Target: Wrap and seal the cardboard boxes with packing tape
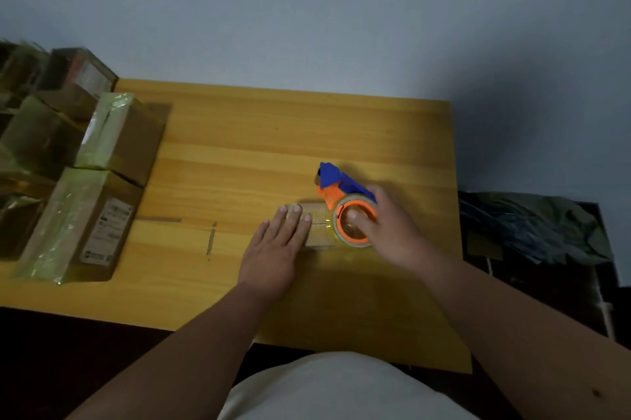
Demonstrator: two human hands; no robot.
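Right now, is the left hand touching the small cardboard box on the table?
Touching. The head view shows the left hand lying flat on the small cardboard box, fingers straight across its top, with no gap visible, while the right hand holds the tape dispenser.

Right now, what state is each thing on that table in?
Small cardboard box: flat on the table, pressed down, tape across its top.
Left hand: fingers straight, pressing on the box.
Tape dispenser: resting on the box, roll loaded.
Right hand: grips the dispenser around its roll.
Wrapped boxes: stacked at the table's left, already taped.
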